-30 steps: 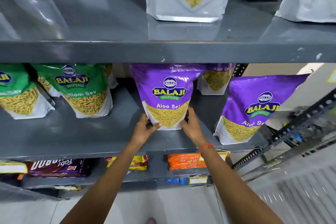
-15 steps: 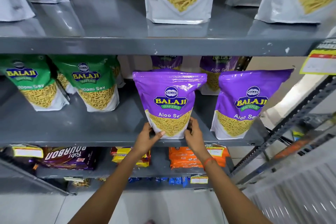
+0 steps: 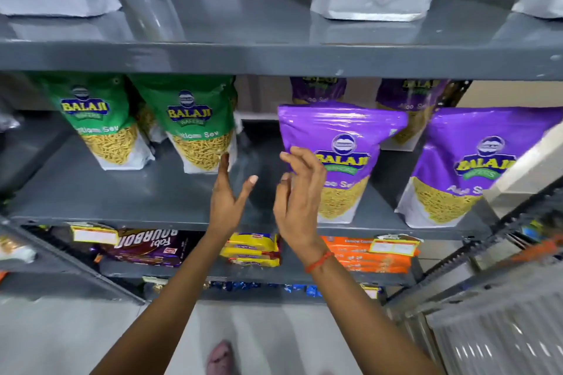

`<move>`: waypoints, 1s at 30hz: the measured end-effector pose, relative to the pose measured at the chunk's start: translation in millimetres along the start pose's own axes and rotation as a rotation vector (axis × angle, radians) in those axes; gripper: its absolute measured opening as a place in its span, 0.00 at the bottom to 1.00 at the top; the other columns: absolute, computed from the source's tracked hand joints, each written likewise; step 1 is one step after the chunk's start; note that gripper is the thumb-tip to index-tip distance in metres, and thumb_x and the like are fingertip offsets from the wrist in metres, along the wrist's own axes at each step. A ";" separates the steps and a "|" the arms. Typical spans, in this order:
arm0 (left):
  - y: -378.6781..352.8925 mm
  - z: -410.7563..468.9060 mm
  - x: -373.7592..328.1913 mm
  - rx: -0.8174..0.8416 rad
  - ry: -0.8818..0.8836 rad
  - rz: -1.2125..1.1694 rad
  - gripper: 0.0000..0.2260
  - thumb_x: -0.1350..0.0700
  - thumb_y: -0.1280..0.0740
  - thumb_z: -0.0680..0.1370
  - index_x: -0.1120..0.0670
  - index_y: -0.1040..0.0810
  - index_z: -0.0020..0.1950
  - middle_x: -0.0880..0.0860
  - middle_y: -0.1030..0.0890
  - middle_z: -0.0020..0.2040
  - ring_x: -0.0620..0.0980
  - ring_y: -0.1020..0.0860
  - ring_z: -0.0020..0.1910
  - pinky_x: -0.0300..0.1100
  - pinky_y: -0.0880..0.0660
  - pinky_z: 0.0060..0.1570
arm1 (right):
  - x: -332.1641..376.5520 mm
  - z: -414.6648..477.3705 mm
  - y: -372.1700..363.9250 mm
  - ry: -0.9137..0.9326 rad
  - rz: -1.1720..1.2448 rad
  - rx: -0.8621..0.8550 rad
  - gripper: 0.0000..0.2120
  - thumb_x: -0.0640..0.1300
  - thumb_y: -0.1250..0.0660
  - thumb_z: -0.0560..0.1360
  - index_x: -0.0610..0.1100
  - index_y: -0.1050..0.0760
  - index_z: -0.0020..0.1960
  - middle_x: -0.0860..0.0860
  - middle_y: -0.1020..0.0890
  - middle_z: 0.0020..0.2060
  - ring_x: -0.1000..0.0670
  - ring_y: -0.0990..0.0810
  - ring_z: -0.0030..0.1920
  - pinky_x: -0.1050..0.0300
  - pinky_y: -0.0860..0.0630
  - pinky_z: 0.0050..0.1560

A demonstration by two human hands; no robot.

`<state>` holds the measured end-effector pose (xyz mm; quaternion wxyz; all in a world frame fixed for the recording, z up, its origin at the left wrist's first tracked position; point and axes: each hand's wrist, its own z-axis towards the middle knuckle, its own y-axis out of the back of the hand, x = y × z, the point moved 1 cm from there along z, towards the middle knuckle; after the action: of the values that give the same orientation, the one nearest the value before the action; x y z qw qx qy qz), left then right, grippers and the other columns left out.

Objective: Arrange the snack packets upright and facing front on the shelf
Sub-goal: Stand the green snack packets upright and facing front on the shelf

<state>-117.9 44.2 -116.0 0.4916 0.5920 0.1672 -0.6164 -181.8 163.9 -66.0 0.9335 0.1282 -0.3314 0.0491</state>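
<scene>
Two green Ratlami Sev packets [image 3: 189,125] upright at left on the grey middle shelf [image 3: 122,192]. Left hand [image 3: 227,198] spread, empty, just beside them. Right hand [image 3: 300,201] loosely splayed, holding nothing, overlapping the upright purple Aloo Sev packet [image 3: 344,143]. Second purple packet [image 3: 475,161] rightward; more behind.

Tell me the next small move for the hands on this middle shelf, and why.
Probably slide the left hand to the nearer green packet and square it up. Both hands are open and empty; the right hand is by the middle purple packet, which stands upright, label forward, while the green one leans and stands further back.
</scene>
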 end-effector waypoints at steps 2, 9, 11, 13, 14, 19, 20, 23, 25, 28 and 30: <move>26.6 14.2 15.8 -0.034 0.016 -0.012 0.36 0.45 0.35 0.73 0.53 0.49 0.75 0.47 0.42 0.75 0.39 0.43 0.70 0.29 0.43 0.66 | 4.5 -0.9 -34.0 -0.011 0.002 0.042 0.17 0.31 0.42 0.71 0.43 0.31 0.58 0.50 0.32 0.59 0.50 0.32 0.61 0.56 0.33 0.65; 103.2 71.7 89.0 -0.068 0.215 -0.020 0.37 0.51 0.32 0.73 0.55 0.52 0.75 0.53 0.47 0.77 0.48 0.46 0.75 0.31 0.47 0.65 | -30.2 -10.5 -147.1 -0.311 -0.050 0.352 0.27 0.40 0.40 0.70 0.38 0.39 0.67 0.39 0.31 0.66 0.43 0.35 0.66 0.65 0.44 0.68; 118.1 96.6 107.6 0.007 0.243 0.017 0.38 0.54 0.32 0.73 0.58 0.52 0.75 0.55 0.46 0.77 0.52 0.45 0.75 0.31 0.46 0.64 | -42.8 -5.4 -180.6 -0.501 -0.015 0.431 0.31 0.36 0.37 0.70 0.36 0.44 0.70 0.37 0.35 0.69 0.39 0.37 0.70 0.62 0.43 0.67; 124.5 120.2 122.6 0.132 0.263 0.014 0.37 0.52 0.30 0.72 0.60 0.47 0.73 0.60 0.39 0.75 0.56 0.39 0.73 0.43 0.39 0.68 | -52.2 1.1 -202.1 -0.654 -0.010 0.531 0.34 0.32 0.36 0.71 0.36 0.49 0.72 0.38 0.39 0.72 0.40 0.38 0.72 0.57 0.40 0.67; 125.9 130.3 130.5 0.185 0.262 -0.005 0.36 0.48 0.29 0.70 0.61 0.41 0.71 0.63 0.33 0.71 0.58 0.34 0.70 0.51 0.35 0.68 | -56.6 3.9 -209.2 -0.686 -0.020 0.568 0.35 0.32 0.36 0.71 0.37 0.50 0.72 0.40 0.39 0.73 0.40 0.36 0.71 0.54 0.36 0.66; 125.3 145.0 160.7 0.283 0.262 -0.044 0.15 0.42 0.29 0.68 0.53 0.24 0.43 0.59 0.19 0.39 0.41 0.23 0.39 0.52 0.24 0.46 | -68.4 7.6 -219.9 -0.721 -0.109 0.611 0.34 0.36 0.34 0.70 0.45 0.45 0.71 0.41 0.25 0.64 0.37 0.26 0.62 0.46 0.28 0.58; 128.3 140.3 152.7 0.287 0.246 -0.056 0.09 0.49 0.29 0.71 0.52 0.26 0.40 0.53 0.21 0.35 0.36 0.25 0.34 0.43 0.25 0.42 | -66.8 5.5 -218.1 -0.725 -0.132 0.600 0.32 0.37 0.34 0.70 0.45 0.44 0.70 0.41 0.24 0.63 0.37 0.25 0.61 0.48 0.27 0.56; 134.3 121.0 139.9 0.304 0.225 -0.100 0.06 0.54 0.30 0.71 0.52 0.27 0.42 0.51 0.21 0.38 0.34 0.25 0.34 0.32 0.29 0.40 | -51.8 -9.3 -208.0 -0.692 -0.122 0.568 0.28 0.37 0.33 0.71 0.43 0.40 0.68 0.41 0.24 0.63 0.37 0.25 0.61 0.58 0.32 0.49; 139.2 104.3 142.1 0.320 0.246 -0.141 0.05 0.55 0.30 0.72 0.48 0.26 0.41 0.51 0.20 0.42 0.34 0.23 0.38 0.38 0.28 0.45 | -42.2 -22.8 -197.6 -0.655 -0.081 0.560 0.27 0.37 0.33 0.71 0.42 0.39 0.67 0.42 0.25 0.64 0.39 0.26 0.62 0.60 0.33 0.51; 147.3 74.1 144.1 0.335 0.286 -0.189 0.06 0.51 0.29 0.70 0.46 0.25 0.44 0.48 0.18 0.46 0.39 0.21 0.46 0.42 0.25 0.51 | -33.2 -46.3 -179.7 -0.585 -0.049 0.563 0.28 0.38 0.32 0.71 0.42 0.39 0.67 0.42 0.26 0.65 0.41 0.27 0.63 0.59 0.32 0.54; 152.5 58.1 143.2 0.338 0.292 -0.191 0.10 0.49 0.29 0.69 0.48 0.24 0.48 0.50 0.18 0.50 0.46 0.21 0.52 0.43 0.25 0.54 | -27.2 -59.5 -168.9 -0.542 -0.044 0.566 0.27 0.40 0.32 0.71 0.43 0.38 0.67 0.43 0.26 0.63 0.42 0.26 0.62 0.58 0.30 0.54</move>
<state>-1.8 -130.3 -172.5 0.2959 0.7300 0.1861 -0.5872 -137.0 17.3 -162.5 0.7406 0.3960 -0.5365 0.0828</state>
